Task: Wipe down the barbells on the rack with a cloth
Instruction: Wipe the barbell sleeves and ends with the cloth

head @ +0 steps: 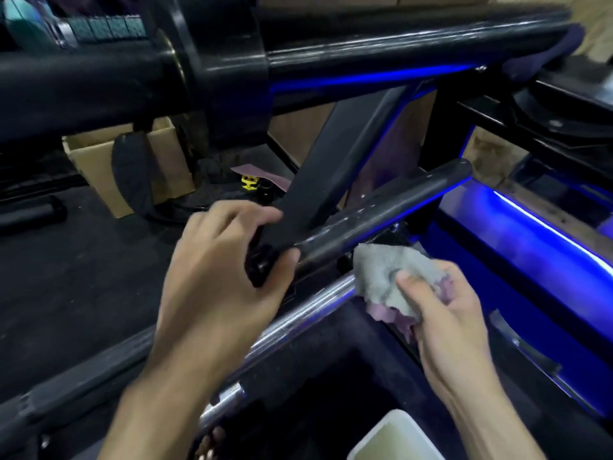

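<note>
gripping a black bar (381, 214), left hand (219, 270); right hand (441, 313) clutches cloth (381, 277); white tub (394, 439) holds yellowish liquid.

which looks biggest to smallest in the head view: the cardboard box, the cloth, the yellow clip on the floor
1. cardboard box, though partly hidden
2. cloth, close to the box in apparent size and much nearer the camera, so this order is unsure
3. yellow clip, plainly smallest

Soft grey cloth (384, 280), scuffed matt black bar (384, 214), shiny chrome barbell (298, 313), perhaps cardboard box (96, 161)
</note>
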Demonstrator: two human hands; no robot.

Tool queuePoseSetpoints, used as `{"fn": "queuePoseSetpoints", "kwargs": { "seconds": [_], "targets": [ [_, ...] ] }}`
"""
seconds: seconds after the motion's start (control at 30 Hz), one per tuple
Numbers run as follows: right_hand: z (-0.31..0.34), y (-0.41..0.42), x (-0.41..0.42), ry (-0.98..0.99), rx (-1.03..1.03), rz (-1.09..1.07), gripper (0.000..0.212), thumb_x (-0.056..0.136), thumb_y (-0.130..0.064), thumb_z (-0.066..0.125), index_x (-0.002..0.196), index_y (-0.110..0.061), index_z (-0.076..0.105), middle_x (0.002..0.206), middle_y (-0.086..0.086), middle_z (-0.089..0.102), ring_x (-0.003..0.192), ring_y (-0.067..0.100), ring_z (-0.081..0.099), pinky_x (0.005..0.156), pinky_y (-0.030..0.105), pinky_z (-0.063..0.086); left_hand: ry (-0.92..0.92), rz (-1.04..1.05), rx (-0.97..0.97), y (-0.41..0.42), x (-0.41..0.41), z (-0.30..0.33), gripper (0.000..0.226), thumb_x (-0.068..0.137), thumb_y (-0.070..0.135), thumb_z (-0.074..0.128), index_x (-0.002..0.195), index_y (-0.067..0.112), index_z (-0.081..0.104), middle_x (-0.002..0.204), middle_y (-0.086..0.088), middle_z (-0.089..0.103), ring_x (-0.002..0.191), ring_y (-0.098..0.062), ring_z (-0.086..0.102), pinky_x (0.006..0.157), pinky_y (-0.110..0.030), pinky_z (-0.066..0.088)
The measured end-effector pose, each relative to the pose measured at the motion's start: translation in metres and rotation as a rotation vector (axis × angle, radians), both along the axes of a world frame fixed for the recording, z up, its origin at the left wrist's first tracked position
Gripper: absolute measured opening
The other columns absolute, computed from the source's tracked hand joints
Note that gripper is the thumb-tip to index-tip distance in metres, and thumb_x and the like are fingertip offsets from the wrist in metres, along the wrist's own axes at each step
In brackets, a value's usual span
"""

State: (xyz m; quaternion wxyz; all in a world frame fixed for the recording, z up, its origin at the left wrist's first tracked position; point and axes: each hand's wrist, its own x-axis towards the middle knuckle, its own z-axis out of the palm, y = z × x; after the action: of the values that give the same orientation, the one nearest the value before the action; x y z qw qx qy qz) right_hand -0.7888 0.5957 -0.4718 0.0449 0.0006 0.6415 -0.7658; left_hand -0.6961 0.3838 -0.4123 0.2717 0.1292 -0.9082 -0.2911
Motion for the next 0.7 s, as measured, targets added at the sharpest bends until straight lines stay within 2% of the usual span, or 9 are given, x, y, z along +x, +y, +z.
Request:
{"fn": "queuePoseSetpoints", "kwargs": {
  "seconds": [0.1, 0.17, 0.23, 0.27, 0.33, 0.43, 0.57, 0.63, 0.7],
  "targets": [
    [0.022, -0.016, -0.007, 0.327, 0.156, -0.064, 0.027, 0.096, -0.003, 0.067, 0.115, -0.022, 0.067, 0.107, -0.006, 0.074, 0.102, 0.014, 0.069, 0.085, 0.026, 0.056, -0.364, 0.017, 0.06, -0.014, -0.002, -0.002, 0.074, 0.083, 0.075, 0.055, 0.146, 0.039, 0.046, 0.141, 0.025, 0.049, 0.13, -0.005, 0.047, 0.106, -0.034, 0.043],
    [0.038, -0.029, -0.015, 0.504, 0.299, -0.104, 0.036, 0.096, -0.002, 0.063, 0.123, -0.025, 0.069, 0.111, -0.016, 0.074, 0.104, 0.0, 0.068, 0.092, 0.018, 0.052, -0.461, 0.0, 0.069, -0.016, -0.002, -0.003, 0.077, 0.083, 0.079, 0.048, 0.149, 0.041, 0.039, 0.144, 0.026, 0.049, 0.131, -0.004, 0.046, 0.101, -0.031, 0.042],
    [0.04, -0.044, -0.024, 0.625, 0.496, -0.043, 0.043, 0.096, -0.001, 0.059, 0.131, -0.025, 0.067, 0.118, -0.016, 0.073, 0.11, -0.004, 0.065, 0.096, 0.014, 0.047, -0.518, -0.023, 0.055, -0.017, -0.003, -0.004, 0.077, 0.083, 0.081, 0.047, 0.149, 0.045, 0.035, 0.144, 0.028, 0.048, 0.129, -0.005, 0.048, 0.093, -0.03, 0.04],
    [0.035, -0.05, -0.027, 0.673, 0.587, 0.057, 0.043, 0.097, 0.001, 0.058, 0.134, -0.021, 0.064, 0.126, -0.007, 0.072, 0.121, 0.002, 0.063, 0.103, 0.013, 0.042, -0.54, -0.034, 0.044, -0.017, -0.003, -0.004, 0.078, 0.081, 0.082, 0.049, 0.149, 0.047, 0.032, 0.143, 0.029, 0.047, 0.128, -0.005, 0.048, 0.092, -0.029, 0.041],
    [0.015, -0.053, -0.03, 0.772, 0.75, 0.3, 0.041, 0.098, 0.004, 0.055, 0.137, -0.006, 0.059, 0.141, 0.01, 0.062, 0.142, 0.022, 0.049, 0.117, 0.016, 0.027, -0.537, -0.034, 0.003, -0.019, -0.004, -0.008, 0.081, 0.077, 0.085, 0.052, 0.146, 0.05, 0.029, 0.139, 0.031, 0.048, 0.123, -0.003, 0.051, 0.093, -0.031, 0.045],
    [-0.003, -0.054, -0.019, 0.827, 0.777, 0.382, 0.053, 0.097, -0.003, 0.052, 0.15, -0.004, 0.049, 0.162, 0.0, 0.041, 0.156, 0.017, 0.026, 0.128, 0.042, 0.019, -0.515, -0.009, -0.017, -0.019, -0.005, -0.012, 0.085, 0.073, 0.087, 0.054, 0.145, 0.05, 0.029, 0.141, 0.03, 0.047, 0.123, -0.004, 0.052, 0.096, -0.034, 0.047],
    [0.005, -0.069, -0.006, 0.997, 0.76, 0.546, 0.051, 0.095, -0.008, 0.047, 0.146, -0.002, 0.054, 0.156, 0.007, 0.049, 0.151, 0.022, 0.036, 0.126, 0.048, 0.025, -0.448, -0.023, -0.037, -0.019, -0.005, -0.013, 0.068, 0.072, 0.08, 0.06, 0.127, 0.056, 0.03, 0.13, 0.029, 0.054, 0.115, -0.003, 0.055, 0.089, -0.031, 0.047],
    [0.005, -0.059, -0.022, 1.054, 0.836, 0.601, 0.056, 0.091, -0.003, 0.046, 0.146, -0.006, 0.056, 0.156, 0.004, 0.05, 0.151, 0.02, 0.037, 0.126, 0.046, 0.024, -0.44, -0.02, -0.039, -0.019, -0.004, -0.014, 0.075, 0.071, 0.08, 0.064, 0.134, 0.055, 0.032, 0.131, 0.029, 0.054, 0.119, -0.004, 0.055, 0.091, -0.032, 0.047],
    [0.004, -0.041, -0.051, 1.009, 0.867, 0.494, 0.06, 0.087, 0.004, 0.046, 0.144, -0.009, 0.057, 0.154, 0.003, 0.051, 0.149, 0.021, 0.039, 0.126, 0.048, 0.024, -0.448, -0.004, -0.064, -0.019, -0.004, -0.015, 0.086, 0.072, 0.08, 0.066, 0.145, 0.051, 0.03, 0.143, 0.029, 0.048, 0.129, -0.005, 0.049, 0.097, -0.032, 0.045]
  ]
}}
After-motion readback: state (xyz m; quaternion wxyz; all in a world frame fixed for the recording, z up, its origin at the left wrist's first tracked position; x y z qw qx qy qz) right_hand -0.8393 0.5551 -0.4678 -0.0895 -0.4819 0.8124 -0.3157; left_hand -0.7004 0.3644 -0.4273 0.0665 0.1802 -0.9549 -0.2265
